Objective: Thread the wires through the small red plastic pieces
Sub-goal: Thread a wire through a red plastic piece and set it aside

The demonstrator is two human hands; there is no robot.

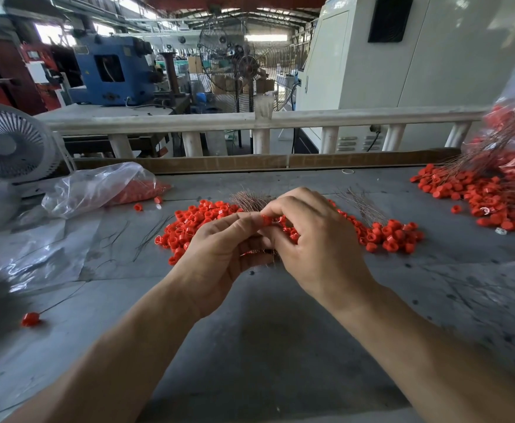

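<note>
- Both hands meet above the grey table (280,331).
- Left hand (219,248) grips a thin coppery wire bundle (250,200).
- Right hand (314,239) pinches a small red plastic ring (266,220) over the heap of red pieces (195,221).

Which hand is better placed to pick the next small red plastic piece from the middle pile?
Probably the right hand. It hovers directly over the middle pile of small red plastic pieces, pinching one red piece. The left hand grips the bundle of thin wires, so it is occupied.
</note>
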